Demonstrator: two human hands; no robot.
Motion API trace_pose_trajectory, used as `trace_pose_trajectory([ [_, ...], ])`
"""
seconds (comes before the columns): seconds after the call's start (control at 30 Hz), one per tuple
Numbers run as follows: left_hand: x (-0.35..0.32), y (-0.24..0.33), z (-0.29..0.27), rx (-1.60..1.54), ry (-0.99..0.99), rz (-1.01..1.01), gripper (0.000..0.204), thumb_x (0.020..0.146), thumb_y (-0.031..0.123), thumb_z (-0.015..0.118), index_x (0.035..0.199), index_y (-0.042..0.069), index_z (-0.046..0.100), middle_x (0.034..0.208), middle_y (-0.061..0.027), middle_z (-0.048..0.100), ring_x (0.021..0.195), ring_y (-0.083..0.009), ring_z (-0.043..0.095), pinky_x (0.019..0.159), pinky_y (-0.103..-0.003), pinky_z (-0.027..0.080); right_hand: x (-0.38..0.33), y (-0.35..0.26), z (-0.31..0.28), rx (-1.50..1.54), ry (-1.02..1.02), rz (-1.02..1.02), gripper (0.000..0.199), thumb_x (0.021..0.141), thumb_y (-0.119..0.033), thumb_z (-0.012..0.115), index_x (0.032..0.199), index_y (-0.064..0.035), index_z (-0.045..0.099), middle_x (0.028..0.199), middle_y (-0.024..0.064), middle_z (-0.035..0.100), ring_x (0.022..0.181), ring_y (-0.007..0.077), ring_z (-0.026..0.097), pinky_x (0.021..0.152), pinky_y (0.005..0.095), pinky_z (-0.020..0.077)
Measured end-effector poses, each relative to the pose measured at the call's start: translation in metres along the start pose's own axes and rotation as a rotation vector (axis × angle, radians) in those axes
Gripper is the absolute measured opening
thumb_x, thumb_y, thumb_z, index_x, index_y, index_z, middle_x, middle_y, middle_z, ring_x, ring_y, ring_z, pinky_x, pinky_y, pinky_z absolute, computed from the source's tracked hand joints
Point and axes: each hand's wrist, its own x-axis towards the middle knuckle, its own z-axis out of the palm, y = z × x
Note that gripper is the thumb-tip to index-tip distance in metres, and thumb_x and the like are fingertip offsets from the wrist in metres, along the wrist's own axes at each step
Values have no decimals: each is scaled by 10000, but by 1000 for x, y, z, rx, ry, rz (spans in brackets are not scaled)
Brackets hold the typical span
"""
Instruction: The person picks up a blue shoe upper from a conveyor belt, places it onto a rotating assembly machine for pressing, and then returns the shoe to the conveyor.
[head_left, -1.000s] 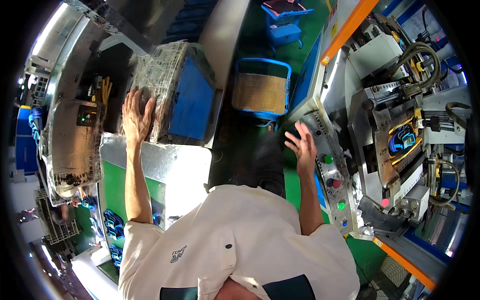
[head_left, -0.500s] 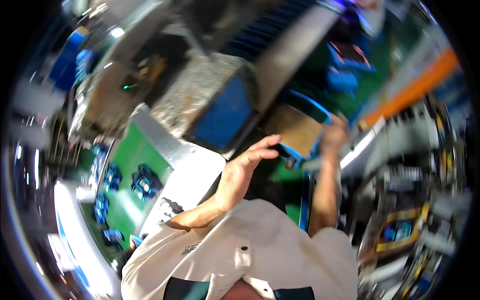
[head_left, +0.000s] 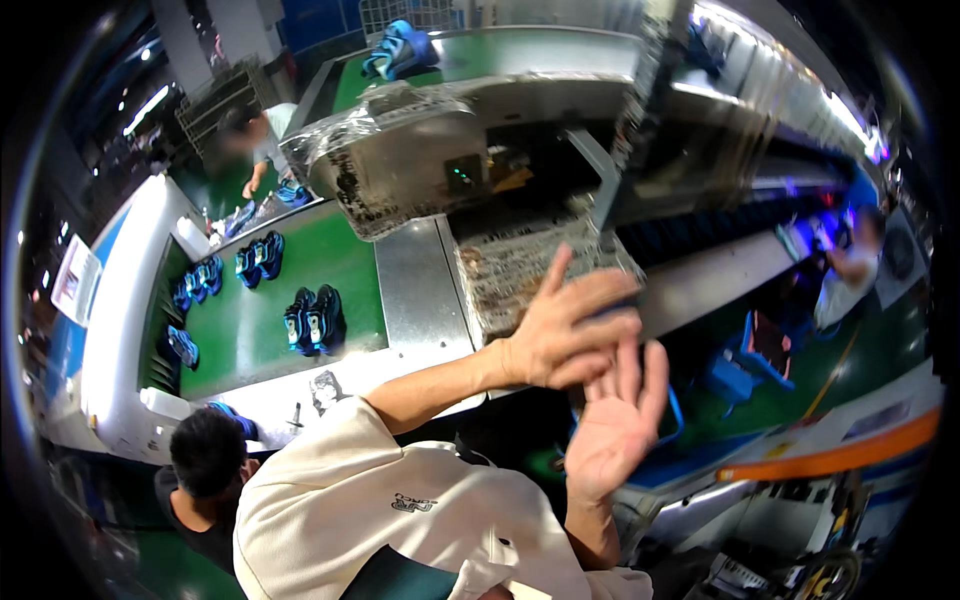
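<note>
My left hand [head_left: 572, 330] is raised in front of the worn metal machine block, palm mostly down, fingers spread and holding nothing. Just below it, my right hand [head_left: 615, 435] is turned palm up with its fingers stretched out, also holding nothing. The fingertips overlap in the view; whether they touch I cannot tell. Behind my right hand, part of a blue curved frame [head_left: 676, 418] shows. To the left, a pair of blue-and-black shoes [head_left: 313, 320] stands on the green conveyor belt [head_left: 235, 340], apart from both hands.
More blue shoes [head_left: 260, 257] stand along the belt. A scuffed machine housing [head_left: 405, 165] and a steel post [head_left: 640, 120] rise ahead. One person [head_left: 205, 470] is close at lower left; others work at far left and far right. An orange rail [head_left: 830, 450] lies right.
My view has swung right and steadied from blur. My right hand has left the blue-framed seat and come beside my left hand, which stays open.
</note>
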Motion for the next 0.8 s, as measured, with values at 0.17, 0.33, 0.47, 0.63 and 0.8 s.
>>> trace_pose_trajectory([
  [0.17, -48, -85, -13, -43, -57, -585, 639, 899, 399, 608, 1395, 41, 420, 1445, -233, 374, 1339, -404, 356, 1123, -569, 196, 70, 8, 20, -615, -243, -584, 557, 946, -319, 539, 1268, 111, 389, 1228, 314, 523, 991, 389, 633, 868, 421, 550],
  [0.33, -94, -127, -5, 68, -348, -447, 677, 885, 478, 568, 1375, 28, 437, 1457, -238, 349, 1355, -424, 320, 1115, -582, 215, 194, 66, 108, -1034, -534, -703, 290, 808, -31, 689, 1071, 62, 610, 1087, 208, 657, 987, 337, 651, 871, 378, 521],
  [0.47, -90, -126, -10, 42, -458, -397, 658, 900, 504, 504, 1295, -23, 508, 1421, -229, 405, 1342, -426, 336, 1128, -579, 183, 285, 139, 175, -1247, -848, -890, 393, 692, 13, 696, 1078, -8, 626, 1088, 166, 645, 1003, 342, 629, 862, 393, 508],
  [0.63, -96, -131, -10, -156, -297, -468, 645, 901, 507, 507, 1238, -40, 561, 1372, -227, 463, 1319, -414, 373, 1131, -560, 195, 377, 255, 239, -1466, -1137, -962, 723, 625, -117, 829, 1272, -69, 509, 1278, 161, 544, 1123, 350, 564, 926, 396, 499],
  [0.8, -99, -137, -11, -295, -161, -521, 551, 876, 429, 593, 1170, -36, 613, 1288, -183, 545, 1296, -380, 406, 1132, -549, 209, 428, 346, 280, -1534, -1303, -894, 879, 615, -221, 870, 1378, -114, 447, 1288, 201, 554, 1044, 343, 615, 880, 399, 515],
])
